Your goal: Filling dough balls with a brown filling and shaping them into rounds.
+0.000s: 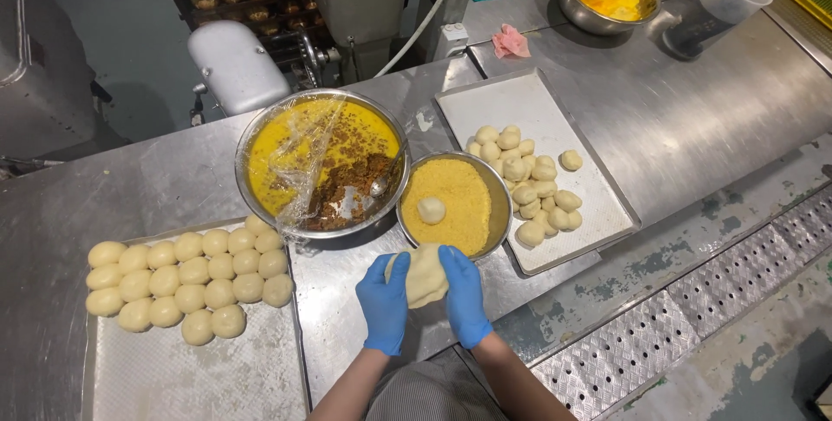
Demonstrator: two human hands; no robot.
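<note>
Dough (425, 275), a pale, soft, rounded piece, is held between both gloved hands just above the steel table's (693, 126) near edge, in front of the crumb bowl (497, 213). The left hand (385, 301) is curled against the piece's left side, its fingers bent round it and grasping; the right hand (464, 294) is cupped against the right side, fingers likewise closed on the dough. Both hands are covered by smooth blue gloves. The piece is somewhat flattened and lumpy, and its long axis appears to run from the near left toward the far right, though much of it is hidden by the gloves.

A small dough ball (432, 210) is seen resting on the fine yellow crumbs in the round metal bowl. Just left of it a larger metal bowl (260, 126) is found, partly covered with crinkled clear film, holding yellow liquid and brown crumbly matter. Smooth round dough balls (186, 274) are laid in touching rows on the left tray (173, 378); smaller pale balls (529, 180) are clustered on the right tray (511, 100).
</note>
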